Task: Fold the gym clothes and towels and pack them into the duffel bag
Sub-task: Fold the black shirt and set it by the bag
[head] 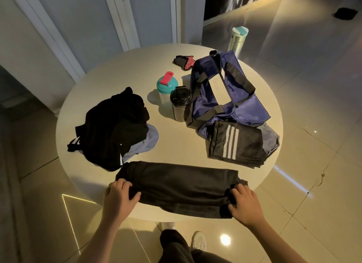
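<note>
Left hand (121, 196) and right hand (244, 204) each curl their fingers round one end of a dark garment (180, 186) stretched along the near edge of the round worktop (176, 137), its long axis running from hand to hand. Beyond, a folded striped piece (235, 145) touches the blue duffel bag (225, 90) at far right, nearer the right hand, while an unfolded pile (113, 129) lies to the left.

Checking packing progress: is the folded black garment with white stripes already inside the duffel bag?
No, the striped garment lies folded on the table, outside the duffel bag, at its near end.
</note>
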`<control>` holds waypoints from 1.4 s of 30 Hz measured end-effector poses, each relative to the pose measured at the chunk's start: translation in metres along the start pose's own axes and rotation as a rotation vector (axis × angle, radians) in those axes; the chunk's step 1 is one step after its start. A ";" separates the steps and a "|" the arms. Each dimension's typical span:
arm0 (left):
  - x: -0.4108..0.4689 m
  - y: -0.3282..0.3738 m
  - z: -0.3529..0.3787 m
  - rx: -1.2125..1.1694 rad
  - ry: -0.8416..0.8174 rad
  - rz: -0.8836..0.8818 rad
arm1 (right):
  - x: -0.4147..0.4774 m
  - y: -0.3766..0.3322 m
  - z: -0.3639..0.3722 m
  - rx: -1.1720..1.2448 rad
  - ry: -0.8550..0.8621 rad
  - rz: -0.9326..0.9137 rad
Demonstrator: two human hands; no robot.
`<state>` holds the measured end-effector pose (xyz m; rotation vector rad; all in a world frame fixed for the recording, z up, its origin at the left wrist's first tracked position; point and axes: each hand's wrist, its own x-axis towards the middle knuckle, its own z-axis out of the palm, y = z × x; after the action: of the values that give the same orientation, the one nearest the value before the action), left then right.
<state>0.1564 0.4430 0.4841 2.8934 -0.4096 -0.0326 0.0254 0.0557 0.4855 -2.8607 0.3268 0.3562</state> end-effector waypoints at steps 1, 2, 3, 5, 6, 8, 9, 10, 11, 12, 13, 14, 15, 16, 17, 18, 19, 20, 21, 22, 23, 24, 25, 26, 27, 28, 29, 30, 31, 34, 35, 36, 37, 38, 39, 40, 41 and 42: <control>-0.001 -0.001 0.000 -0.015 0.036 0.016 | -0.001 0.001 -0.002 0.027 -0.007 0.007; -0.001 -0.002 0.000 -0.036 0.080 0.026 | -0.001 0.001 -0.005 0.059 -0.005 0.014; 0.001 -0.001 -0.001 -0.053 0.122 0.031 | 0.000 0.000 -0.007 0.092 0.006 0.024; 0.010 0.000 -0.001 -0.033 0.179 0.033 | 0.005 -0.001 -0.012 0.115 0.059 0.057; 0.017 0.003 -0.005 -0.004 0.161 0.023 | 0.009 -0.001 -0.014 0.100 0.092 0.074; 0.035 0.012 -0.015 0.056 0.051 -0.040 | 0.019 -0.002 -0.020 0.055 0.101 0.084; 0.043 0.018 -0.020 0.067 0.008 -0.039 | 0.024 -0.003 -0.023 0.035 0.076 0.069; 0.051 0.022 -0.023 0.071 -0.012 -0.012 | 0.029 -0.004 -0.027 0.023 0.046 0.048; 0.059 0.027 -0.026 0.087 -0.024 0.024 | 0.033 -0.007 -0.031 0.015 0.018 0.030; 0.065 0.029 -0.026 0.118 -0.051 0.059 | 0.037 -0.010 -0.034 0.008 -0.014 0.022; 0.070 0.030 -0.025 0.153 -0.087 0.085 | 0.040 -0.013 -0.034 -0.004 -0.048 0.016; 0.073 0.028 -0.024 0.184 -0.137 0.078 | 0.042 -0.015 -0.033 -0.023 -0.085 0.015; 0.074 0.026 -0.022 0.200 -0.187 0.039 | 0.044 -0.016 -0.030 -0.048 -0.127 0.020; 0.074 0.023 -0.020 0.206 -0.234 -0.020 | 0.045 -0.017 -0.026 -0.065 -0.168 0.034; 0.073 0.018 -0.019 0.211 -0.267 -0.088 | 0.044 -0.017 -0.023 -0.074 -0.201 0.051; 0.072 0.013 -0.018 0.216 -0.298 -0.151 | 0.044 -0.017 -0.020 -0.076 -0.219 0.066; 0.072 0.007 -0.017 0.198 -0.320 -0.207 | 0.044 -0.016 -0.018 -0.075 -0.226 0.076; 0.072 0.001 -0.016 0.162 -0.327 -0.262 | 0.044 -0.016 -0.017 -0.074 -0.230 0.081; 0.073 -0.004 -0.015 0.099 -0.324 -0.317 | 0.044 -0.017 -0.017 -0.074 -0.232 0.084; 0.074 -0.006 -0.015 -0.004 -0.314 -0.379 | 0.045 -0.017 -0.018 -0.078 -0.234 0.086; 0.076 -0.007 -0.016 -0.133 -0.292 -0.457 | 0.046 -0.018 -0.018 -0.084 -0.234 0.086; 0.077 -0.007 -0.017 -0.261 -0.259 -0.552 | 0.047 -0.018 -0.018 -0.089 -0.233 0.086; 0.079 -0.010 -0.019 -0.373 -0.217 -0.661 | 0.049 -0.019 -0.019 -0.092 -0.230 0.088; 0.080 -0.012 -0.023 -0.444 -0.177 -0.755 | 0.051 -0.019 -0.020 -0.096 -0.227 0.092; 0.080 -0.016 -0.025 -0.478 -0.154 -0.815 | 0.053 -0.020 -0.022 -0.107 -0.227 0.095; 0.078 -0.020 -0.026 -0.467 -0.152 -0.820 | 0.055 -0.021 -0.023 -0.120 -0.222 0.099; 0.076 -0.022 -0.027 -0.421 -0.162 -0.783 | 0.057 -0.024 -0.024 -0.131 -0.205 0.103; 0.073 -0.022 -0.025 -0.342 -0.150 -0.729 | 0.058 -0.028 -0.025 -0.130 -0.167 0.104; 0.071 -0.020 -0.024 -0.272 -0.113 -0.670 | 0.059 -0.035 -0.025 -0.111 -0.115 0.093; 0.071 -0.002 -0.022 -0.124 -0.049 -0.482 | 0.062 -0.068 -0.024 -0.028 -0.055 -0.061; 0.073 0.004 -0.023 -0.110 -0.096 -0.462 | 0.062 -0.078 -0.021 -0.021 -0.092 -0.108; 0.077 0.007 -0.022 -0.110 -0.164 -0.471 | 0.061 -0.086 -0.017 -0.026 -0.146 -0.128; 0.081 0.008 -0.021 -0.142 -0.224 -0.511 | 0.061 -0.091 -0.013 -0.039 -0.201 -0.126; 0.085 0.006 -0.020 -0.215 -0.268 -0.568 | 0.062 -0.091 -0.008 -0.051 -0.241 -0.119; 0.089 0.003 -0.020 -0.312 -0.297 -0.631 | 0.062 -0.089 -0.005 -0.058 -0.265 -0.114; 0.092 0.001 -0.022 -0.432 -0.308 -0.712 | 0.062 -0.085 -0.003 -0.059 -0.277 -0.114; 0.094 -0.003 -0.024 -0.552 -0.295 -0.798 | 0.063 -0.082 -0.002 -0.058 -0.284 -0.120; 0.095 -0.007 -0.027 -0.644 -0.262 -0.875 | 0.063 -0.079 -0.002 -0.057 -0.288 -0.128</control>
<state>0.2507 0.4289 0.5097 2.1984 0.7188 -0.5628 0.1051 0.1177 0.4869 -2.8126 0.0800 0.7513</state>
